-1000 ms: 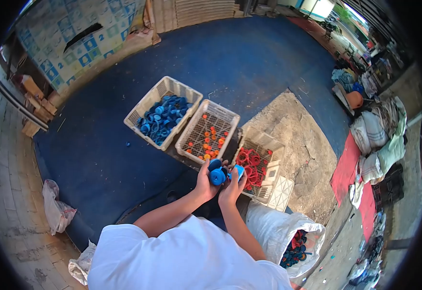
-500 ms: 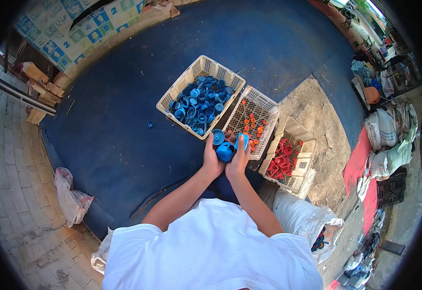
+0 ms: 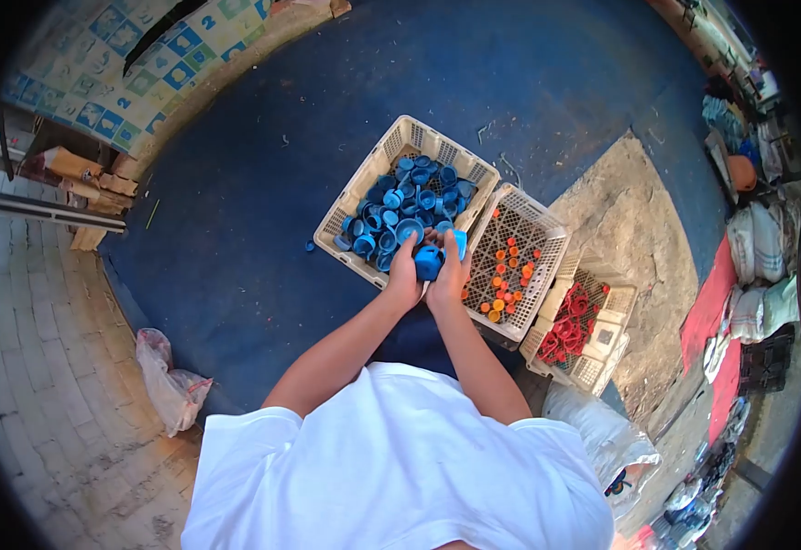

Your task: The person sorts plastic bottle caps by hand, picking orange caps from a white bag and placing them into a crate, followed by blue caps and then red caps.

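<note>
My left hand (image 3: 404, 273) is closed around blue plastic caps at the front edge of the crate of blue caps (image 3: 364, 171). Beside it, my right hand (image 3: 449, 272) grips a light blue cap (image 3: 459, 240). Between the two palms sits a rounded blue cap (image 3: 428, 263), and a round blue cap (image 3: 409, 230) shows at my left fingertips. Many blue caps (image 3: 389, 217) fill the crate beyond. Right of my hands, a second crate (image 3: 547, 240) holds small orange caps (image 3: 499, 281).
A third crate (image 3: 608, 341) with red pieces (image 3: 570, 330) stands at the right, near a white sack (image 3: 593, 422). One blue cap (image 3: 310, 246) lies on the blue floor sheet (image 3: 235, 211). A plastic bag (image 3: 170, 380) is at the left.
The view has shifted, so the crates appear further right. Both hands, still holding blue caps, now overlap the near edge of the blue-cap crate.
</note>
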The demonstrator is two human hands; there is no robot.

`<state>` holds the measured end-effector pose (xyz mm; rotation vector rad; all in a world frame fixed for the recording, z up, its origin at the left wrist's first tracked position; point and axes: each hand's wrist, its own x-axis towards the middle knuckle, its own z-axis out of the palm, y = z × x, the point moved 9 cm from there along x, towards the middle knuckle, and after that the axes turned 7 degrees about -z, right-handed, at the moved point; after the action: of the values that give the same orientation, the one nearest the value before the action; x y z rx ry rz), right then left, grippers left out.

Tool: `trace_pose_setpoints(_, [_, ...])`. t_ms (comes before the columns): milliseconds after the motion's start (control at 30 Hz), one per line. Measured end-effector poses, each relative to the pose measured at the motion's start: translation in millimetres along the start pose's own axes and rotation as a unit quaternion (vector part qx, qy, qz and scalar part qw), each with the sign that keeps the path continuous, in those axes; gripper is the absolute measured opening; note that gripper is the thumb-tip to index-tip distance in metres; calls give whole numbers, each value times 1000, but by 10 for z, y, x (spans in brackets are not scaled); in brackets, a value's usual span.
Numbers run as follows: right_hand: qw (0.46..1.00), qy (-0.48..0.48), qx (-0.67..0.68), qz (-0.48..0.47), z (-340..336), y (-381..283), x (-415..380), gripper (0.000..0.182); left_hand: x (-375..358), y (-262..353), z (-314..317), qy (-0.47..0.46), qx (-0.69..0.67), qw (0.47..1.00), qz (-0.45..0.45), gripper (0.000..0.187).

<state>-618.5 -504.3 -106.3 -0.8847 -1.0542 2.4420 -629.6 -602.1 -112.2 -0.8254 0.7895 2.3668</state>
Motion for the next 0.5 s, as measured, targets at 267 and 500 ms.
trace_pose_setpoints(267, [998,34,-31,34,377,262,872,70,850,444,223,38,86,995,-45,37])
trace_pose_setpoints(500, [993,43,-91,53,566,465,1237,93,1384,611,138,60,125,987,-77,47])
